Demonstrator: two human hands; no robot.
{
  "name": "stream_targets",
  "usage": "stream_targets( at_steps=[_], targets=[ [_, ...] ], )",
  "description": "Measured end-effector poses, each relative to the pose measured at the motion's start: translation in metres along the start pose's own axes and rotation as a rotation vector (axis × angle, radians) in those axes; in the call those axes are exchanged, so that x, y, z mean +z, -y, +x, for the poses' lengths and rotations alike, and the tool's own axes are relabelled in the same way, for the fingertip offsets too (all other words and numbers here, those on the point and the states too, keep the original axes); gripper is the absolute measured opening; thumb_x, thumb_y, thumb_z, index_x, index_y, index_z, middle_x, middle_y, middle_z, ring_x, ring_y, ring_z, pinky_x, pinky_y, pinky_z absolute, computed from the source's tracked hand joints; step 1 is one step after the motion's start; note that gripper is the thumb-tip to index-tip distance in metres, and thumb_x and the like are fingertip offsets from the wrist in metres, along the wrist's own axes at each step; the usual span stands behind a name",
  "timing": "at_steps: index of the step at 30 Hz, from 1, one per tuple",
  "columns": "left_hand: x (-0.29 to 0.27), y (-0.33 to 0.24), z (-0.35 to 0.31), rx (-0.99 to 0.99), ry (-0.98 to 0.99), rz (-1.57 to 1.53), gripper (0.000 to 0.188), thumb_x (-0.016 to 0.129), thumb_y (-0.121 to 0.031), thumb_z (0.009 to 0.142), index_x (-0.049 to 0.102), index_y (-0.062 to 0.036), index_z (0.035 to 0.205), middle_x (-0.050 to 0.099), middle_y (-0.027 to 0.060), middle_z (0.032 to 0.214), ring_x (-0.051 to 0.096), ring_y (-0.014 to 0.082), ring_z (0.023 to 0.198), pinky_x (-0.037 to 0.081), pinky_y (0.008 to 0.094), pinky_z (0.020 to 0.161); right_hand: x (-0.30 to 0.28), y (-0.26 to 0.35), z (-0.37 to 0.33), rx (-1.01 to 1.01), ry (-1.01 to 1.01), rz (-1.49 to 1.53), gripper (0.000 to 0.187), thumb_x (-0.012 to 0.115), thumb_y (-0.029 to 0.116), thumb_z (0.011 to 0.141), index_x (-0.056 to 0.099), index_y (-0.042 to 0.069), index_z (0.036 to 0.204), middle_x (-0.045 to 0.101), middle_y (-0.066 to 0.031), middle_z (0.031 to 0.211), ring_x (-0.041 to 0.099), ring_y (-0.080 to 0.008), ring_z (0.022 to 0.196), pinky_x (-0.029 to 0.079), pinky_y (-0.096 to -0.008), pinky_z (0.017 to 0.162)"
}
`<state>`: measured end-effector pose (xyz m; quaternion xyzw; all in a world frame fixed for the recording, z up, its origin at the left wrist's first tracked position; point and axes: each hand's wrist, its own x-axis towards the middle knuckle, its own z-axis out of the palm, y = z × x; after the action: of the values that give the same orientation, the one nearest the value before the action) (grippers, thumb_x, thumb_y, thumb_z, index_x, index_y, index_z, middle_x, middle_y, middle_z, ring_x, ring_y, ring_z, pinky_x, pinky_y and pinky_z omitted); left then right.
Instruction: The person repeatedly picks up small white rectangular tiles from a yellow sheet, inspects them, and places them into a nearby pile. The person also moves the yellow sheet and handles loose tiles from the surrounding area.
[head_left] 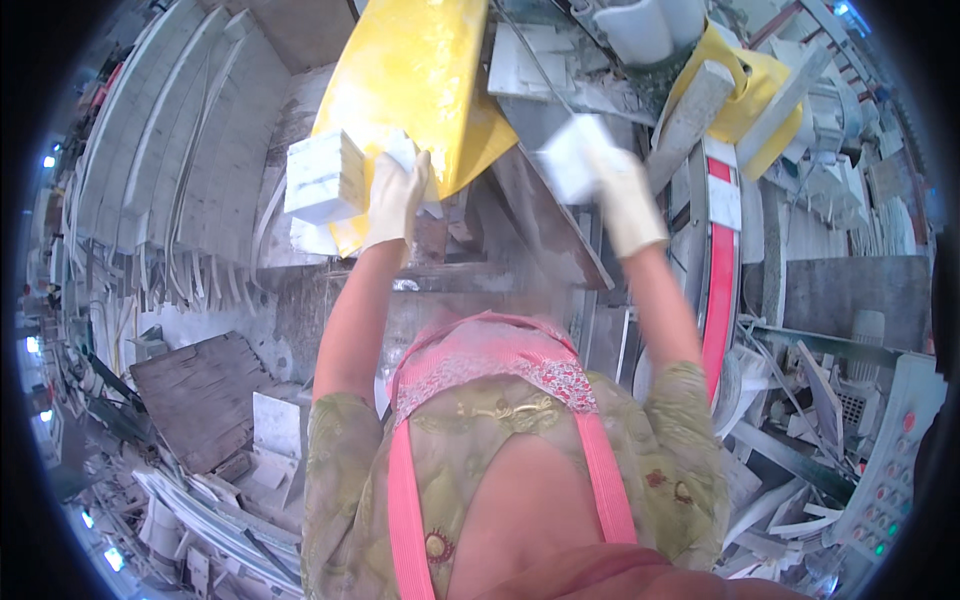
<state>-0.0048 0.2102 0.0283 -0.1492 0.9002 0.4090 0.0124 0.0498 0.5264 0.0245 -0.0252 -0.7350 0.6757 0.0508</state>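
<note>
Both my hands wear pale cream gloves. My left hand (397, 198) is closed on a white stone tile (402, 150), its fingers up against the tile's edge. Just left of that hand stands a stack of white, grey-veined stone tiles (325, 177), at the lower end of a glossy yellow sheet (400, 70). Farther right, my right hand (630, 208) grips a square white tile (578, 160) and holds it well apart from the stack. Motion smears this tile and hand, so the fingertips are hard to make out.
Long grey-white stone slabs (150, 130) lean at the far left. On the right runs a red-and-white machine rail (718, 300), with a second yellow sheet (740, 100) beyond it. A control panel with buttons (895, 465) stands lower right. Stone offcuts (790, 510) lie near it.
</note>
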Motion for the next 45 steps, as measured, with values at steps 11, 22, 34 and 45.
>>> stream_targets(
  at_steps=[11,22,34,45],
  targets=[
    [-0.006,0.008,0.013,0.109,0.165,-0.434,0.076,0.077,-0.036,0.088,0.05,0.0126,0.139,0.059,0.0313,0.135,0.063,0.0374,0.119,0.051,0.0408,0.097,0.199,-0.045,0.044,-0.394,0.333,-0.038,0.09,0.069,0.042,0.094,0.022,0.009,0.163,0.06,-0.0201,0.136,0.069,-0.0283,0.099,0.056,-0.0389,0.079],
    [0.01,0.002,0.001,0.064,-0.009,-0.168,0.086,0.08,-0.032,0.087,0.037,0.0092,0.149,0.051,0.0276,0.144,0.054,0.0331,0.131,0.048,0.0412,0.105,-0.077,-0.064,0.023,-0.201,-0.206,-0.559,0.04,0.06,0.04,0.092,0.074,0.008,0.11,0.073,-0.0174,0.111,0.068,-0.0359,0.105,0.053,-0.0452,0.092],
    [0.015,0.004,0.006,0.096,-0.055,-0.308,0.074,0.077,-0.021,0.091,0.04,0.0064,0.148,0.059,0.0212,0.134,0.065,0.0269,0.112,0.057,0.0382,0.092,-0.25,-0.118,-0.003,0.277,-0.544,-1.277,0.058,0.052,0.049,0.101,0.05,0.018,0.15,0.035,-0.0115,0.163,0.028,-0.0368,0.151,0.021,-0.0619,0.122],
    [0.013,-0.004,-0.013,0.095,-0.002,-0.388,0.078,0.072,-0.019,0.094,0.031,0.0056,0.155,0.055,0.0191,0.14,0.062,0.0273,0.118,0.056,0.0386,0.096,-0.22,-0.101,-0.173,0.199,-0.495,-1.343,0.05,0.066,0.034,0.093,0.057,0.017,0.139,0.051,-0.0124,0.145,0.039,-0.0351,0.142,0.028,-0.0602,0.116]
  ],
)
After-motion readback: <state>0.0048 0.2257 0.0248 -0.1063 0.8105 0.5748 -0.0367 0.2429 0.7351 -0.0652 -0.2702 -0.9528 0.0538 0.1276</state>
